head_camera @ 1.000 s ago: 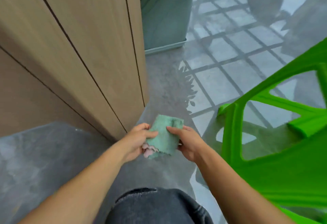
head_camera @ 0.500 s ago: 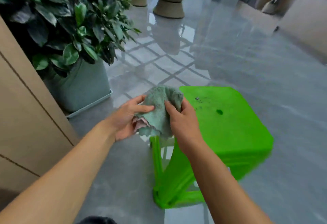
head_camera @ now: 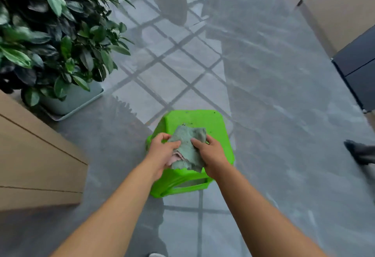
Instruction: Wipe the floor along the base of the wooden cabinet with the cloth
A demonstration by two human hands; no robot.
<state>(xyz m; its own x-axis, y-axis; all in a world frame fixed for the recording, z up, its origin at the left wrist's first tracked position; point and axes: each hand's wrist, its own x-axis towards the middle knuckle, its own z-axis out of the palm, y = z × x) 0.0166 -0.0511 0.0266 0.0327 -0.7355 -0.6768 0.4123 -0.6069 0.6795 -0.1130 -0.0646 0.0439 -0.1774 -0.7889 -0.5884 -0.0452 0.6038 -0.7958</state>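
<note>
Gripping the cloth (head_camera: 187, 147) — left hand (head_camera: 162, 153), right hand (head_camera: 211, 155) — fingers closed, arms outstretched.

You've got one view only, the head cam; it sits high, looking fwd and steeply down at the grey floor (head_camera: 263, 114); wide-angle, so edges bend; your forearms run up from the bottom edge to mid-frame, where the left hand (head_camera: 162, 153) and right hand (head_camera: 211, 155) are nearest; the green stool (head_camera: 194, 121) lies directly below them; wooden cabinet (head_camera: 36, 155) fills the left edge, potted plant (head_camera: 50, 33) the top-left corner; no 2nd view to overlap.
</note>
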